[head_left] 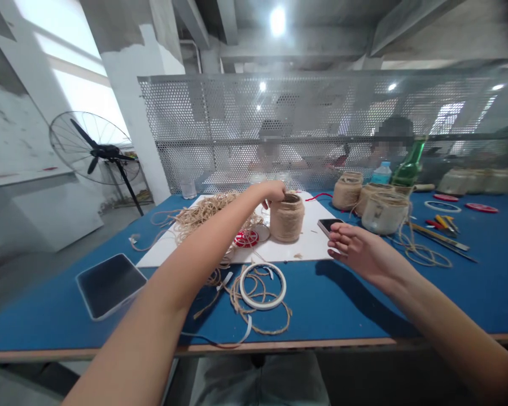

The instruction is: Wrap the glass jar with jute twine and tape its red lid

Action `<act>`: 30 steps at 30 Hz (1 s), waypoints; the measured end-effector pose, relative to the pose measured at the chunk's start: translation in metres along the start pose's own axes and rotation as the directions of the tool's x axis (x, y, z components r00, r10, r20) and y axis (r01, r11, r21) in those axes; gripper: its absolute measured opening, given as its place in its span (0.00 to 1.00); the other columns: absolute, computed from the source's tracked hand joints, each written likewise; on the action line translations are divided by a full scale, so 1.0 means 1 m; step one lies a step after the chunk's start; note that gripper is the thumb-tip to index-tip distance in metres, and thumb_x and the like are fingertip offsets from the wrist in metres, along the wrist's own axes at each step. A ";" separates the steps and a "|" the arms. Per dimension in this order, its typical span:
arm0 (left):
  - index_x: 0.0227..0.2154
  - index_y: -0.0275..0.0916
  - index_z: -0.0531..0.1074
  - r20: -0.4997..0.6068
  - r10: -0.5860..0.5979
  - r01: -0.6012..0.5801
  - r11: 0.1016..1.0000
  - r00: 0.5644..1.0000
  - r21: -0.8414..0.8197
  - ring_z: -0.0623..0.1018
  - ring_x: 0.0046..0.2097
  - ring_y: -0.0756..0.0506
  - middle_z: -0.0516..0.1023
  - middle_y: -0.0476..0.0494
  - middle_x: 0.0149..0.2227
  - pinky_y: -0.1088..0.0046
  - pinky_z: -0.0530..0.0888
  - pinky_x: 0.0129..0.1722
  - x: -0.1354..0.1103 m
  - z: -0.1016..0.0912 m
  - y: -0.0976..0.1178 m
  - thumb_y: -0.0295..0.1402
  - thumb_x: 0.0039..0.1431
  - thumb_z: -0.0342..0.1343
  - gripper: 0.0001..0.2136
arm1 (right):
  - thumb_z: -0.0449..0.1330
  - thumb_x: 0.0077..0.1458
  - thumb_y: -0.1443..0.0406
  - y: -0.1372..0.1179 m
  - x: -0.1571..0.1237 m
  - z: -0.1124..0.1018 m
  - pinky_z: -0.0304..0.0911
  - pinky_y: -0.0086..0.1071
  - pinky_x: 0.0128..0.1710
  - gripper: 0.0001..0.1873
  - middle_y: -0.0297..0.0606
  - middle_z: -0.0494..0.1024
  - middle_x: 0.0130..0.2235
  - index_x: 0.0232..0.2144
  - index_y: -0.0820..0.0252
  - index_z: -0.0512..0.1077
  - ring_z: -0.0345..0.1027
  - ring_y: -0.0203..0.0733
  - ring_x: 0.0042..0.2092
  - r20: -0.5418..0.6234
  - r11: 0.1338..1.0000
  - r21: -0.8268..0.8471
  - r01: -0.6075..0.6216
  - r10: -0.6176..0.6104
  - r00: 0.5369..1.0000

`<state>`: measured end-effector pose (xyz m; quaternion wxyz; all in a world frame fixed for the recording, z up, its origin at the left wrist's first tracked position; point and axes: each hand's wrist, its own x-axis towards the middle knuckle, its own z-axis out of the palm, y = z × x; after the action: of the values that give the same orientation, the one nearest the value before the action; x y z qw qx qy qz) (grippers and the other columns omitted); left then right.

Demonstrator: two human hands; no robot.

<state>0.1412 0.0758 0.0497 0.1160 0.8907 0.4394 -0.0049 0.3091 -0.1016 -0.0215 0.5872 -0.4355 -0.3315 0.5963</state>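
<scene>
A jar wrapped in jute twine (pixel 287 221) stands upright on a white sheet (pixel 317 239). My left hand (pixel 274 192) reaches to its mouth and grips the rim on the left side, some fingertips hidden inside or behind it. My right hand (pixel 352 243) hovers over the blue table with its fingers loosely apart, holding nothing. Just beyond those fingers lies a dark phone-like object (pixel 328 224). Left of the jar sits a tangled heap of jute twine (pixel 207 217), with a red and white tape roll (pixel 246 239) at its edge.
A white tape roll (pixel 263 305) lies on loose twine near the front edge. A dark tray (pixel 110 285) is at left. Wrapped jars (pixel 347 192), a green bottle (pixel 408 163), and tools (pixel 446 224) stand or lie at right. Behind a perforated metal screen (pixel 232 124) people sit.
</scene>
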 end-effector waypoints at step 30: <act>0.59 0.41 0.47 -0.124 0.085 -0.045 0.953 0.989 0.300 0.73 0.44 0.40 0.73 0.36 0.46 0.65 0.66 0.41 -0.122 0.074 -0.065 0.41 0.54 0.46 0.30 | 0.50 0.54 0.69 0.035 0.043 0.073 0.59 0.38 0.44 0.10 0.44 0.71 0.41 0.37 0.60 0.69 0.63 0.44 0.44 0.869 -0.151 -0.493 0.857 -0.122 0.479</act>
<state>0.0221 0.0030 -0.0219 -0.0487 0.9103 0.4109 -0.0066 0.2310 -0.0543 -0.0296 0.2211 -0.3128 -0.9236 0.0181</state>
